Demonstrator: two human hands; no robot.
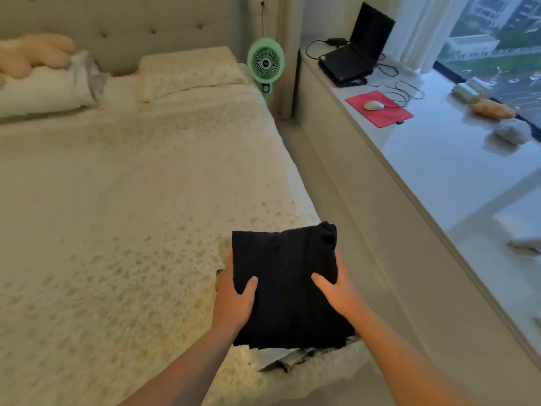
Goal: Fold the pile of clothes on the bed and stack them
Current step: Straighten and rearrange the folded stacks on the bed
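Bed (123,183): pale floral-print cover, tufted headboard behind. Landmark: patterned pillow (187,70), at head end, right side. Left of pillow: white pillow (44,89), pale plush toy (32,54) on top of it. Well toward foot from pillow, at bed's right edge: folded dark garment (285,285), held at both sides by hands, sitting on other cloth; pale fabric (224,253) shows at its left, grey fabric (298,357) at its near edge.
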